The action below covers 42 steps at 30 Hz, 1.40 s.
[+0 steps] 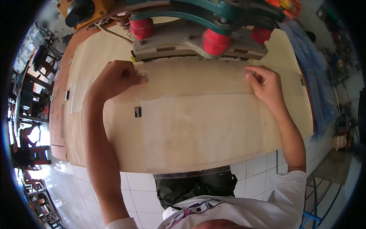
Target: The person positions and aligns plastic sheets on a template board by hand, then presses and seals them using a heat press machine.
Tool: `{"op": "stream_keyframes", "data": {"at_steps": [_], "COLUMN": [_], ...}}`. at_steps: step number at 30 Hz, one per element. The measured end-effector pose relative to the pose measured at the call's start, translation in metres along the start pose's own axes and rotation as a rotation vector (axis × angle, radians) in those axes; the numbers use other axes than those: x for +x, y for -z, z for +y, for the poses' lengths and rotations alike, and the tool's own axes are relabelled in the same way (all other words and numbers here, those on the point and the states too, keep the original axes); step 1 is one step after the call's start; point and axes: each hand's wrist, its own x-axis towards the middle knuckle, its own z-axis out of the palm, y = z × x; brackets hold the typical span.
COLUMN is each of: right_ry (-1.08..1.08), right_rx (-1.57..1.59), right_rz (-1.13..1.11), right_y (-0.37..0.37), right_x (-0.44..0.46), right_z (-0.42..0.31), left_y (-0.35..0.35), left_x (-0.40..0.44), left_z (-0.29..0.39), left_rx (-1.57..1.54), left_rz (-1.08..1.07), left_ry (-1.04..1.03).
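Observation:
A clear plastic sheet [202, 129] lies over the tan tabletop, running from near the press head toward my body, where its end hangs past the front edge. My left hand [116, 78] is closed at the sheet's far left side, its thumb and forefinger pinched at the border. At the far right side my right hand [265, 81] is also closed, with thumb and forefinger together on the sheet's edge. The thin film is hard to see right at the fingertips. Just beyond both hands stands a press head [202, 40] with a grey metal plate.
A green machine arm [183, 15] with red cushions [216, 41] spans above the plate. A yellow control box [85, 13] sits at far left. Small black pieces [138, 112] mark the table. Blue plastic film [310, 68] drapes over the right side.

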Motion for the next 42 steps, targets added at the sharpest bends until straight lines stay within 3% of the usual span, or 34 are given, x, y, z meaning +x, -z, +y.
{"op": "stream_keyframes", "data": {"at_steps": [14,17,19,25,42], "right_ry": [0.038,-0.098,0.178,0.119,0.069], "right_rx": [-0.088,-0.19,-0.316,-0.144,-0.205], "right_rz": [0.008,-0.058,0.073,0.018,-0.035], "right_y": [0.006,0.007,0.006,-0.001,0.001], "right_x": [-0.004,-0.005,-0.005,-0.008,-0.012], "right_z": [-0.017,-0.023,-0.012,-0.005,-0.005], "left_y": [0.002,0.002,0.001,-0.001,0.002], "left_x": [-0.001,-0.001,0.001,0.0,-0.001], "left_z": [0.005,0.002,-0.002,-0.002,-0.001], "left_rx": [-0.027,-0.045,-0.047,-0.107,-0.092], "left_rz": [-0.012,-0.02,-0.019,-0.011,-0.039], "left_ry": [0.054,0.076,0.084,0.082,0.087]}}
